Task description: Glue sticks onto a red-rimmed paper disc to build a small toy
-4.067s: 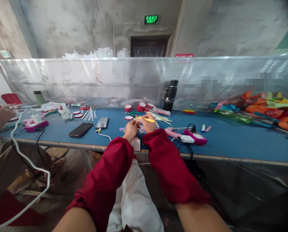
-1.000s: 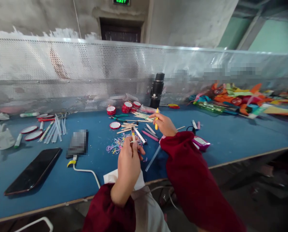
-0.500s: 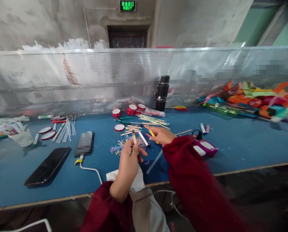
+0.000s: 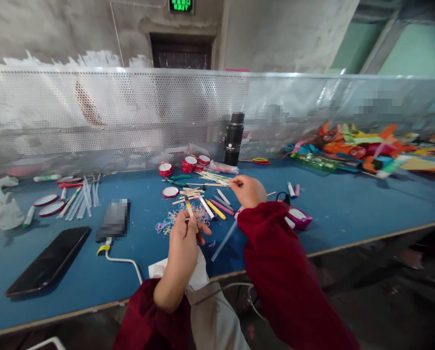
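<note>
My left hand [image 4: 183,238] is closed around a small flat wooden craft stick [image 4: 188,206], with a dark tip and a yellow band, pointing up and away. Below its tip lies a loose heap of pastel rubber bands [image 4: 166,222]. My right hand [image 4: 250,191] is raised at the right end of a bundle of thin sticks [image 4: 213,178], its thumb and fingers pinched together; what is between them is hidden. In front of it lie a yellow marker [image 4: 216,209], a white marker [image 4: 207,207] and a pink marker [image 4: 222,207]. Bare craft sticks [image 4: 191,193] lie behind the rubber bands.
Left of my hands are a black phone [image 4: 49,260], a power bank [image 4: 113,218] with a white cable, and glue sticks [image 4: 80,201]. A black thermos [image 4: 234,140], tape rolls [image 4: 190,164] and pliers [image 4: 179,181] stand or lie behind. A purple packet [image 4: 302,218] lies right.
My right hand has left the yellow marker, which now lies on the table, and moved back to the thin sticks. My left hand still holds the craft stick. The view has shifted right.
</note>
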A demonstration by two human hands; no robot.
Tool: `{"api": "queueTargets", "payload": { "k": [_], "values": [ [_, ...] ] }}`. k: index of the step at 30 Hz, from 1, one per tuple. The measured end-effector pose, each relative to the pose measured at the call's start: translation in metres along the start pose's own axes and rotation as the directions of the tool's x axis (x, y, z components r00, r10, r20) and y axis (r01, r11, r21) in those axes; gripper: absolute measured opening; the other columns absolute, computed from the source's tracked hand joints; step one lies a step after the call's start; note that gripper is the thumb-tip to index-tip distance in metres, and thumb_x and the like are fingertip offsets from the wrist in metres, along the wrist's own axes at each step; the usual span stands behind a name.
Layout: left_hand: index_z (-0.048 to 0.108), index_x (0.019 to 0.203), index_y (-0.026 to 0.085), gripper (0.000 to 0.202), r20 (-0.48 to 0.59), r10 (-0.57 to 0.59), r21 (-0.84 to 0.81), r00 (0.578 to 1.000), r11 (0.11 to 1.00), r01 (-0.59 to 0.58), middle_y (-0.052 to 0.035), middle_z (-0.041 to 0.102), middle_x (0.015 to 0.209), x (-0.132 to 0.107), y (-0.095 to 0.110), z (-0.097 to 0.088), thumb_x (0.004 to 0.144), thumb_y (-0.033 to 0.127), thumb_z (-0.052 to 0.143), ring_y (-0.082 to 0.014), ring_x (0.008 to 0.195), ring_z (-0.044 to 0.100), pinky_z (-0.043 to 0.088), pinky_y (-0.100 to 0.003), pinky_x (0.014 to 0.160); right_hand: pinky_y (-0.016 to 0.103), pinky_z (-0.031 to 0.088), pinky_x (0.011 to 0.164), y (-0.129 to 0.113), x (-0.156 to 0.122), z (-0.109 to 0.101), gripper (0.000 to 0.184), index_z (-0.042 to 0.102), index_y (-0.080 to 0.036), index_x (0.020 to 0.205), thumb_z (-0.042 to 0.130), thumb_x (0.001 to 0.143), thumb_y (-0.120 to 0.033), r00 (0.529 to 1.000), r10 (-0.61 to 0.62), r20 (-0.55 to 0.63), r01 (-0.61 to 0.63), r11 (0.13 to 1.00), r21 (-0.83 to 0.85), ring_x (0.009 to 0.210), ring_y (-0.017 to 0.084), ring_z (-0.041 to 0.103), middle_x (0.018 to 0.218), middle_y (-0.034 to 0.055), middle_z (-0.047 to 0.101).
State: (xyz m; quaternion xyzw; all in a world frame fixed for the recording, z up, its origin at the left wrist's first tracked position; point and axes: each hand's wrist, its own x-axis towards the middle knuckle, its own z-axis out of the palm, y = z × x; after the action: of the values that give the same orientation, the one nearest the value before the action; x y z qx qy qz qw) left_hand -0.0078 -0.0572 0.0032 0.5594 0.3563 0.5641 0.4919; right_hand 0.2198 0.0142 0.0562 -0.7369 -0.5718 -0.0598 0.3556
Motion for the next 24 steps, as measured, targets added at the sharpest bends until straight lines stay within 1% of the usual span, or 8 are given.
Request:
{"api": "queueTargets", "payload": {
  "k": [4, 9, 13, 17, 24],
  "values": [
    [0.051, 0.098, 0.022, 0.022, 0.037, -0.014, 0.027, 0.999, 1.0, 0.013, -0.0007, 0.073, 0.073, -0.0011, 0.001, -0.0001, 0.103, 0.043, 0.048, -0.0117, 0.05, 0.053, 0.043, -0.026, 0.054, 0.027, 0.043, 0.069, -0.0004, -0.0031, 0.0029, 0.013, 0.08, -0.025, 0.09, 0.067, 0.091, -0.029, 0.995, -0.01, 0.104, 0.014, 0.999, -0.041, 0.087, 0.02, 0.072, 0.094, 0.0027, 0.082],
    [0.051, 0.098, 0.022, 0.02, 0.062, -0.02, 0.055, 0.998, 0.998, 0.017, 0.0004, 0.072, 0.073, -0.0021, 0.0003, 0.0002, 0.104, 0.04, 0.045, -0.0117, 0.05, 0.053, 0.043, -0.027, 0.055, 0.026, 0.042, 0.068, -0.0018, -0.0046, 0.0027, 0.013, 0.08, -0.027, 0.091, 0.068, 0.09, -0.029, 0.984, -0.002, 0.178, 0.015, 0.997, -0.075, 0.088, 0.019, 0.072, 0.096, 0.0014, 0.082],
    [0.05, 0.098, 0.022, 0.018, 0.075, -0.032, 0.064, 0.997, 0.998, 0.027, 0.0005, 0.072, 0.072, -0.0028, -0.0006, -0.0005, 0.104, 0.038, 0.045, -0.0119, 0.051, 0.054, 0.042, -0.027, 0.055, 0.025, 0.043, 0.068, -0.0037, -0.0056, 0.0027, 0.014, 0.08, -0.026, 0.092, 0.066, 0.09, -0.03, 0.979, -0.002, 0.205, 0.02, 0.996, -0.086, 0.088, 0.019, 0.072, 0.097, 0.0021, 0.083],
    [0.05, 0.096, 0.022, 0.021, 0.078, -0.033, 0.058, 0.996, 0.998, 0.029, -0.0006, 0.073, 0.072, -0.0027, 0.0006, 0.0, 0.104, 0.041, 0.046, -0.0124, 0.051, 0.053, 0.042, -0.027, 0.055, 0.025, 0.044, 0.068, -0.0043, -0.0066, 0.0031, 0.016, 0.08, -0.026, 0.092, 0.065, 0.09, -0.03, 0.974, -0.013, 0.224, 0.032, 0.996, -0.079, 0.086, 0.018, 0.072, 0.097, 0.0019, 0.082],
    [0.053, 0.095, 0.023, 0.022, 0.081, -0.033, 0.052, 0.996, 0.998, 0.029, -0.0009, 0.074, 0.072, -0.0019, -0.0009, 0.0002, 0.103, 0.043, 0.048, -0.0131, 0.052, 0.054, 0.043, -0.027, 0.056, 0.026, 0.045, 0.069, -0.0032, -0.0056, 0.0034, 0.016, 0.08, -0.027, 0.092, 0.065, 0.09, -0.031, 0.973, -0.019, 0.231, 0.04, 0.995, -0.09, 0.088, 0.019, 0.072, 0.096, 0.0022, 0.082]
  ]
}}
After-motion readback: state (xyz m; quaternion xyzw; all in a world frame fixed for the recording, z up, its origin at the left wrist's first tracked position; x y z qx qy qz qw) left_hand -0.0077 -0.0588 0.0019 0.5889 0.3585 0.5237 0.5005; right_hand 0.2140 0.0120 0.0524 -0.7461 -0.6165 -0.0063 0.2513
